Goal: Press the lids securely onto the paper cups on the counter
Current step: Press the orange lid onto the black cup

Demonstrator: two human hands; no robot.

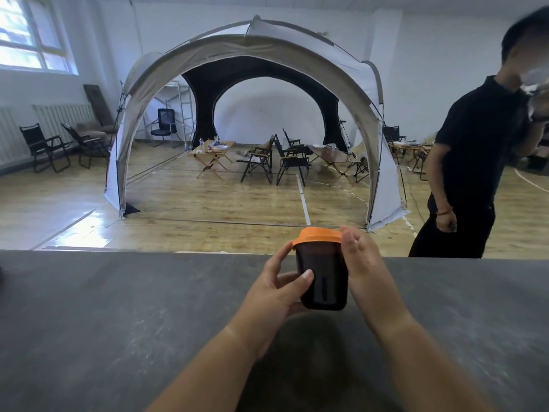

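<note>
Two hands: both are on one dark cup (325, 281), which they hold between them over the table (118, 307).
Left hand (277, 288): grips the cup from its left, with the thumb laid across the front wall and the forefinger reaching up toward the lid's rim.
Right hand (364, 269): clasps the cup's right side high up, with the thumb tip against the lid's edge and the other fingers hidden behind the cup.
Cup: dark and glossy, leaning a little to the left, near the table's far edge. Its base looks lifted clear of the top, with a soft shadow below it.
Lid (319, 235): orange, seated over the cup's mouth. How tightly it sits cannot be told.
Table: grey and matt, filling the lower half of the view.
Floor (208, 203): pale wood with painted lines, beyond the table.
Tent (252, 49): a large arched dome, pale outside and dark within, with folding chairs (261, 159) and low wooden tables inside.
Bystander (472, 162): dressed in black, standing at the right just past the table.
Window (26, 34): upper left, with radiators (64, 117) and two more chairs below it.
</note>
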